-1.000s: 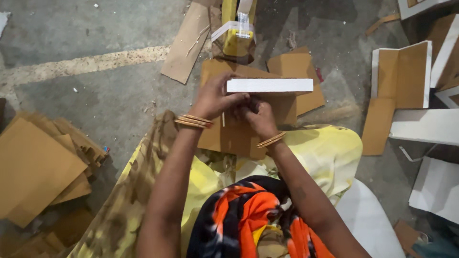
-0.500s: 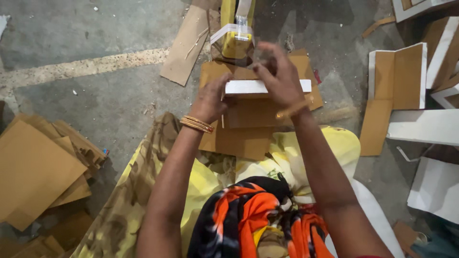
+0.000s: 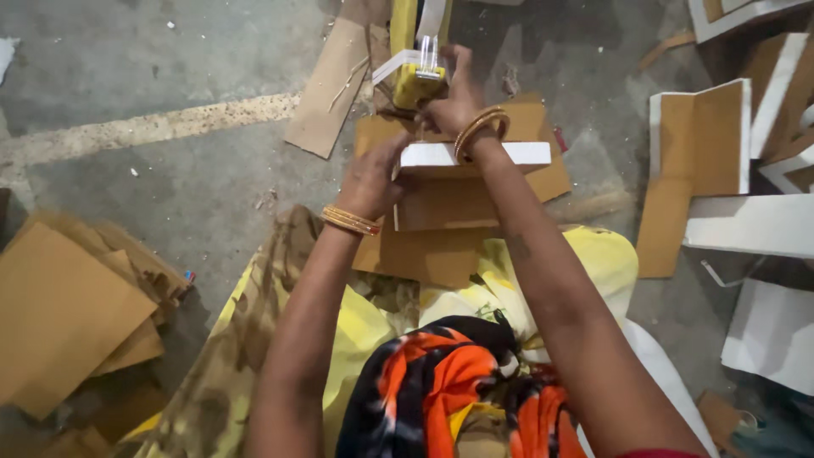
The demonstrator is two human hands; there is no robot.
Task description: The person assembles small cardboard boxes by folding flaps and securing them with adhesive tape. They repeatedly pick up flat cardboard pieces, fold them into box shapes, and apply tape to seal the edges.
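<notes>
On the concrete floor [image 3: 170,178], in front of the seated person's lap, the left hand [image 3: 373,180] closes around the left end of a white folded carton piece [image 3: 509,154]. The piece is a long, flat strip whose long axis runs left to right across the view, held level above a few brown cardboard sheets [image 3: 441,229]. The right hand [image 3: 449,102] reaches past it, fingers wrapped on a yellow tape dispenser [image 3: 415,80] just beyond the strip's far edge; the bangled wrist crosses over the strip. A stack of brown cardboard [image 3: 68,314] lies to the left, and white-faced box blanks [image 3: 746,225] lie to the right.
</notes>
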